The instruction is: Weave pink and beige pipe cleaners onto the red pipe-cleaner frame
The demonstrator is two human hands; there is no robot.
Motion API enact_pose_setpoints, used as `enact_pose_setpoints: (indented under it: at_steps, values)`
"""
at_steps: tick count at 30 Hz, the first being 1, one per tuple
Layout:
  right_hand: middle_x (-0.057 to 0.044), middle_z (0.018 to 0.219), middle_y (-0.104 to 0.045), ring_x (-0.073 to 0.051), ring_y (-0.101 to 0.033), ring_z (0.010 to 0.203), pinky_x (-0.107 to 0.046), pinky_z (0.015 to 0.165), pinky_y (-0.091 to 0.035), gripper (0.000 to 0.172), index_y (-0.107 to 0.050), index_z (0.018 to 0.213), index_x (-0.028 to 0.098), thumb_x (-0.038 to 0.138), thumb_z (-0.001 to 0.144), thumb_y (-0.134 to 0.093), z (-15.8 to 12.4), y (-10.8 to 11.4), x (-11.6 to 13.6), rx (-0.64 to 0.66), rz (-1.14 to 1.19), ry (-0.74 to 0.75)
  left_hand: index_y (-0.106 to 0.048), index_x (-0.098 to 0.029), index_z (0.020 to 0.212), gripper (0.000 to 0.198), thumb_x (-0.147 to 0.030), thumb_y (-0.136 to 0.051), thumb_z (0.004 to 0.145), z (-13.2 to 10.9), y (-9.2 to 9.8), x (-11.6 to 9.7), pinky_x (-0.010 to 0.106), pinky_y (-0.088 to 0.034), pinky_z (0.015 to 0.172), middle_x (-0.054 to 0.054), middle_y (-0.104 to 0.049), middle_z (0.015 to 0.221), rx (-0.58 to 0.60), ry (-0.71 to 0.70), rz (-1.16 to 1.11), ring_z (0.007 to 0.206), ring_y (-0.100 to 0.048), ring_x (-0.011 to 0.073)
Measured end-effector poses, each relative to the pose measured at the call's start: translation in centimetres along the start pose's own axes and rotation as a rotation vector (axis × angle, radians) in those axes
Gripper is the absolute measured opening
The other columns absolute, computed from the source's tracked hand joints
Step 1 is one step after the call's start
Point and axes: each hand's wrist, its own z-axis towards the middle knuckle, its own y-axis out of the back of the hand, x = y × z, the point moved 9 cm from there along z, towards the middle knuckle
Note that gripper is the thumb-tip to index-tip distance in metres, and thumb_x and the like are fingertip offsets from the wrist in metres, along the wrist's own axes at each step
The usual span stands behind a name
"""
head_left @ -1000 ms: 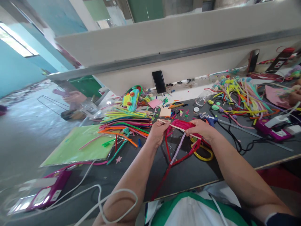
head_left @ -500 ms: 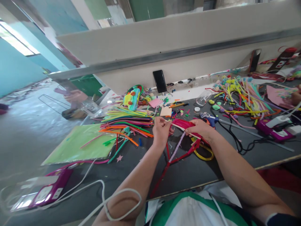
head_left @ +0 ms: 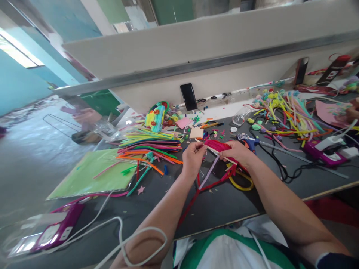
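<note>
A flat red fuzzy piece made of pipe cleaners [head_left: 218, 145] is held above the dark table, with a thin pale strip [head_left: 212, 150] along its near edge. My right hand [head_left: 238, 154] grips its right side, thumb on the near edge. At its left end my left hand [head_left: 194, 158] has thumb and forefinger pinched together by the pale strip; what lies between the fingertips is too small to make out. A lilac pipe cleaner [head_left: 209, 173] hangs below, meeting red pipe cleaners [head_left: 191, 205] that trail towards the table edge. Under my right hand a yellow loop [head_left: 243, 186] shows.
Bundled coloured pipe cleaners [head_left: 151, 140] lie left, beside a green sheet packet [head_left: 89, 173]. A blue glue gun [head_left: 251, 144] sits behind my right hand. A phone [head_left: 189, 96] leans on the partition. A white cable [head_left: 146, 233] crosses my left forearm. Another person's hand [head_left: 352, 110] is far right.
The pale strip now stands slightly apart from the red piece's edge. Both hands keep nearly the same place and grip; the view has shifted a little.
</note>
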Motion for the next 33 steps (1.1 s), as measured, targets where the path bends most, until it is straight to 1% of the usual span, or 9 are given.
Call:
enact_pose_setpoints:
  at_steps: [3, 6, 10, 15, 18, 23, 25, 28, 33]
  values:
    - [-0.002, 0.064, -0.067, -0.012, -0.058, 0.054, -0.019, 0.050, -0.044, 0.018, -0.065, 0.077, 0.014, 0.025, 0.063, -0.068, 0.0, 0.0, 0.0, -0.007, -0.011, 0.013, -0.070, -0.014, 0.088, 0.027, -0.033, -0.072, 0.069, 0.0, 0.1, -0.4, 0.022, -0.045, 0.060, 0.001, -0.066, 0.071, 0.010, -0.020, 0.056, 0.061, -0.058, 0.0110]
    - [-0.001, 0.063, -0.066, -0.012, -0.057, 0.054, -0.019, 0.049, -0.043, 0.017, -0.065, 0.077, 0.015, 0.023, 0.062, -0.067, 0.0, -0.1, 0.1, -0.008, -0.014, 0.015, -0.071, -0.013, 0.086, 0.029, -0.034, -0.074, 0.066, 0.3, 0.2, 0.0, 0.021, -0.044, 0.062, 0.002, -0.067, 0.073, 0.030, -0.013, 0.015, 0.065, -0.057, 0.0110]
    - [0.000, 0.062, -0.065, -0.012, -0.058, 0.054, -0.019, 0.048, -0.042, 0.020, -0.066, 0.080, 0.016, 0.021, 0.060, -0.068, -0.1, -0.2, 0.1, -0.015, -0.028, -0.007, -0.069, -0.012, 0.081, 0.029, -0.032, -0.077, 0.061, 0.6, 0.0, 1.3, 0.020, -0.040, 0.053, 0.000, -0.063, 0.063, 0.076, 0.104, -0.138, 0.054, -0.052, 0.0077]
    - [0.000, 0.060, -0.065, -0.012, -0.057, 0.053, -0.020, 0.049, -0.043, 0.019, -0.067, 0.078, 0.015, 0.020, 0.060, -0.068, -0.2, -0.5, 0.3, -0.006, -0.065, 0.000, -0.066, -0.010, 0.074, 0.028, -0.027, -0.080, 0.056, 0.5, -0.3, 2.0, 0.018, -0.032, 0.045, -0.003, -0.056, 0.053, 0.153, 0.261, -0.239, 0.045, -0.044, 0.0049]
    - [0.000, 0.061, -0.065, -0.012, -0.057, 0.053, -0.020, 0.050, -0.044, 0.018, -0.067, 0.077, 0.015, 0.019, 0.060, -0.068, -0.1, -0.7, 0.3, 0.002, -0.083, 0.000, -0.066, -0.010, 0.073, 0.030, -0.027, -0.081, 0.055, 0.4, -0.5, 2.2, 0.019, -0.033, 0.044, -0.002, -0.054, 0.052, 0.227, 0.337, -0.251, 0.044, -0.044, 0.0050]
    - [0.000, 0.062, -0.066, -0.012, -0.057, 0.054, -0.020, 0.050, -0.043, 0.018, -0.067, 0.077, 0.016, 0.019, 0.060, -0.068, -0.1, -0.6, 0.1, 0.007, -0.103, 0.007, -0.065, -0.010, 0.070, 0.032, -0.030, -0.084, 0.052, 0.2, -1.0, 2.6, 0.020, -0.040, 0.047, 0.000, -0.056, 0.053, 0.379, 0.449, -0.255, 0.047, -0.048, 0.0064]
    - [-0.001, 0.063, -0.067, -0.012, -0.057, 0.054, -0.020, 0.050, -0.044, 0.018, -0.068, 0.078, 0.016, 0.020, 0.061, -0.068, -0.1, -0.8, 0.0, 0.030, -0.088, 0.004, -0.065, -0.010, 0.070, 0.034, -0.031, -0.085, 0.051, 0.3, -1.0, 2.6, 0.020, -0.042, 0.049, 0.001, -0.058, 0.055, 0.401, 0.457, -0.263, 0.048, -0.050, 0.0068]
    - [-0.002, 0.065, -0.068, -0.012, -0.058, 0.055, -0.021, 0.052, -0.045, 0.017, -0.067, 0.078, 0.016, 0.021, 0.062, -0.068, -0.1, -1.0, -0.1, 0.050, -0.066, 0.003, -0.066, -0.009, 0.070, 0.034, -0.033, -0.084, 0.054, 0.4, -1.0, 2.3, 0.020, -0.042, 0.050, 0.002, -0.060, 0.058, 0.385, 0.425, -0.278, 0.049, -0.050, 0.0069]
    - [-0.001, 0.065, -0.068, -0.013, -0.058, 0.055, -0.021, 0.051, -0.045, 0.021, -0.068, 0.081, 0.016, 0.023, 0.061, -0.069, 0.0, -0.8, -0.1, 0.024, -0.083, -0.008, -0.066, -0.011, 0.067, 0.034, -0.040, -0.081, 0.058, 0.3, -1.3, 2.1, 0.021, -0.041, 0.051, 0.003, -0.061, 0.059, 0.399, 0.350, -0.238, 0.051, -0.052, 0.0086]
